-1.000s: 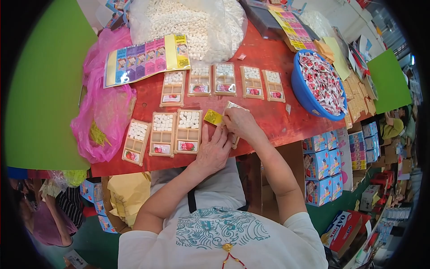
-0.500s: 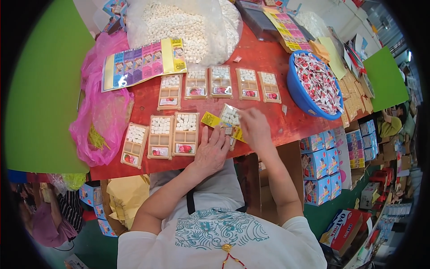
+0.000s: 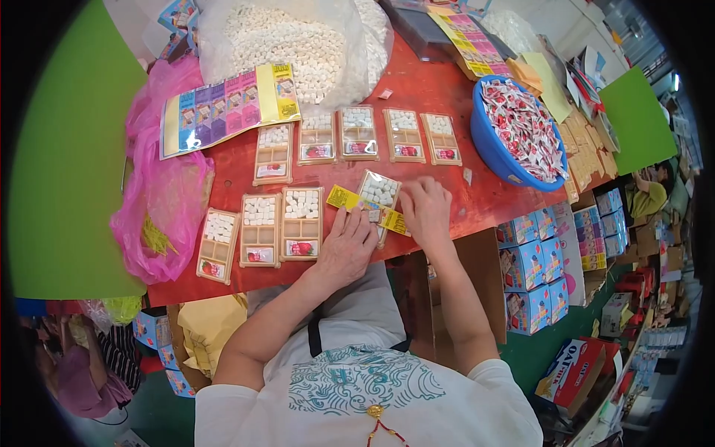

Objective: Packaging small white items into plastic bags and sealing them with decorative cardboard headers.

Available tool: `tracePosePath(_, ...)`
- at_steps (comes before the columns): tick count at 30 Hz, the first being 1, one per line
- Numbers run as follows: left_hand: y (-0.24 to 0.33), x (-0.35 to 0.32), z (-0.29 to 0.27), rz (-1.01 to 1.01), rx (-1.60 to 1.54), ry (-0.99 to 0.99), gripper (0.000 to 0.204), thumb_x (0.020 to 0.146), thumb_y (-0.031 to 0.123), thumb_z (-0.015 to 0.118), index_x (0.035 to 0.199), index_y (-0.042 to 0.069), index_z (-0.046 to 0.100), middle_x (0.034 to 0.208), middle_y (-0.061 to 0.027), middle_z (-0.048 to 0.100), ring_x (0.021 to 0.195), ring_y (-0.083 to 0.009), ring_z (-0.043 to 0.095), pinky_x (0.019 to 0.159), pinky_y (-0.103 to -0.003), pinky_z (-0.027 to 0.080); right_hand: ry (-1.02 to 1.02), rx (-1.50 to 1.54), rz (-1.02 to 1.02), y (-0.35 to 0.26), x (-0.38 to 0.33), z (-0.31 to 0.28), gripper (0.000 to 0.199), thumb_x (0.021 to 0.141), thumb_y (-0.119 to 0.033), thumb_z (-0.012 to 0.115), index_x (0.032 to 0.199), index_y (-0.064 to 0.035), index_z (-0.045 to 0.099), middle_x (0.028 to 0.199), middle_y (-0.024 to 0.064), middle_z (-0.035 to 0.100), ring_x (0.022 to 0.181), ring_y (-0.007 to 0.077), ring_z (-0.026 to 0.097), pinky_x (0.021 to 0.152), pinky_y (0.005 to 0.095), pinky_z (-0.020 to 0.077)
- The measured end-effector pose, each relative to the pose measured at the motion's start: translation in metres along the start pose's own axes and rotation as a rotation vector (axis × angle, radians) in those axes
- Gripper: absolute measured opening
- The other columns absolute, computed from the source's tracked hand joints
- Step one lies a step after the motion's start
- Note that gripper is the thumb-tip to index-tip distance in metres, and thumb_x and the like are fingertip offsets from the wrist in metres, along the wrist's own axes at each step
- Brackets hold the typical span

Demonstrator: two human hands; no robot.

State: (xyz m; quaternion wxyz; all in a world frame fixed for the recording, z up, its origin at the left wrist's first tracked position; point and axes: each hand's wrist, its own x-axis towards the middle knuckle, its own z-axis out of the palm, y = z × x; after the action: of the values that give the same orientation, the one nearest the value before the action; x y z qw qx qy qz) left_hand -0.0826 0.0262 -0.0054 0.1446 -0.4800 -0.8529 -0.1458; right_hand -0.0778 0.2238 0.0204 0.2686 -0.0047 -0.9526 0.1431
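- Your left hand (image 3: 348, 242) lies flat and open, palm down, on the red table (image 3: 439, 97), its fingertips pressing the left end of the yellow card (image 3: 344, 198).
- Your right hand (image 3: 426, 211) is curled with the fingers bent down onto the right edge of the clear tray of white pieces (image 3: 378, 191); whether it pinches the tray or only presses on it cannot be determined.
- That tray lies tilted across the yellow card, between your two hands, near the table's front edge.
- At the far left, a pink plastic bag (image 3: 160, 201) hangs over the table's side, touching a small tray (image 3: 217, 245).
- Just left of your left hand, two more filled trays (image 3: 281, 227) lie side by side, the nearer one touching your fingers.
- Beyond them, a colourful printed sheet (image 3: 227, 108) rests against a large clear bag of white pieces (image 3: 298, 41).
- A row of five trays (image 3: 357, 136) runs across the middle of the table, behind your hands.
- To the right, a blue bowl of red-and-white wrapped pieces (image 3: 521, 130) stands at the table's edge.
- Below the bowl, stacked blue boxes (image 3: 540, 276) stand beside the table.
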Motion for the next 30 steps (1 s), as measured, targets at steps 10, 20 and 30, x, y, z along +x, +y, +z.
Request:
tracePosePath(10,0.005,-0.008,0.006,0.006,-0.053,0.023,0.039,0.078,0.015,0.054,0.112,-0.005,0.05,0.122,-0.0268,0.047,0.124,-0.0419,0.04,0.102,-0.051,0.034,-0.338,0.169,0.181,0.022,0.027,0.04,0.028,0.081,-0.031,0.06,0.089,-0.0048,0.064,0.092,0.0136,0.058,0.091,0.0333,0.057,0.076,0.0445,0.0441)
tracePosePath(20,0.004,-0.009,0.004,0.061,-0.076,0.045,0.039,0.08,0.014,0.052,0.115,-0.005,0.048,0.123,-0.0274,0.046,0.125,-0.0429,0.039,0.101,-0.047,0.037,-0.455,1.13,0.743,0.031,0.018,0.025,0.018,0.085,-0.012,0.064,0.1,-0.0033,0.058,0.091,0.0061,0.062,0.078,0.0127,0.063,0.063,0.0261,0.0539)
tracePosePath(30,0.004,-0.013,0.001,0.075,-0.141,0.07,0.039,0.08,0.011,0.054,0.116,-0.004,0.05,0.124,-0.026,0.046,0.125,-0.0404,0.04,0.101,-0.045,0.038,-0.368,1.456,0.952,0.02,0.003,0.021,0.024,0.084,0.0,0.059,0.107,0.0004,0.054,0.095,0.0118,0.063,0.082,0.0209,0.067,0.07,0.0323,0.0577)
